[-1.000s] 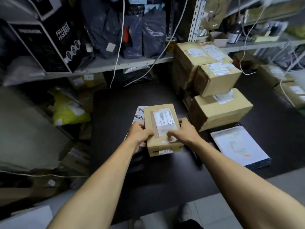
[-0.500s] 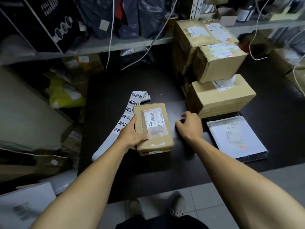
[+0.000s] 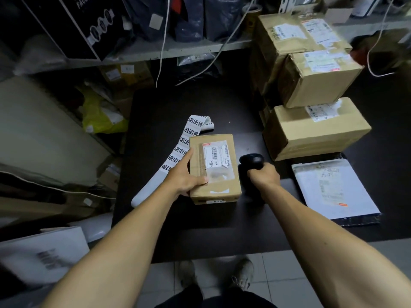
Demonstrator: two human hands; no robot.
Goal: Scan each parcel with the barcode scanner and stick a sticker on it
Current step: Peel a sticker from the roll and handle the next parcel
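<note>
Landmark: small cardboard parcel (image 3: pixel 214 168) lying flat on the dark table (image 3: pixel 160 103); all places below are given from it.
Long axis of parcel: runs away from the person, toward the shelf (image 3: pixel 155 53); the shipping label (image 3: pixel 215 154) faces up on the far half.
Left hand (image 3: pixel 185 176): rests on the parcel's left edge — fingers fairly straight along that side, thumb pressing on the top face near the clear tape; it steadies rather than lifts.
Right hand (image 3: pixel 263 177): just to the parcel's right, fingers wrapped round the handle of the barcode scanner (image 3: pixel 251 162).
Scanner head: dark and rounded, near the parcel's right edge; whether it touches the table cannot be told.
Relation for the coming move: the label lies up and left of the scanner, so the head likely needs to swing left to face it — a judgement.
Sticker strip (image 3: pixel 178 152): just left of the parcel, reaching out beyond its far-left corner.
Other parcels: stacked cardboard boxes (image 3: pixel 311 81) to the far right; white mailer (image 3: pixel 333 190) to the right.
</note>
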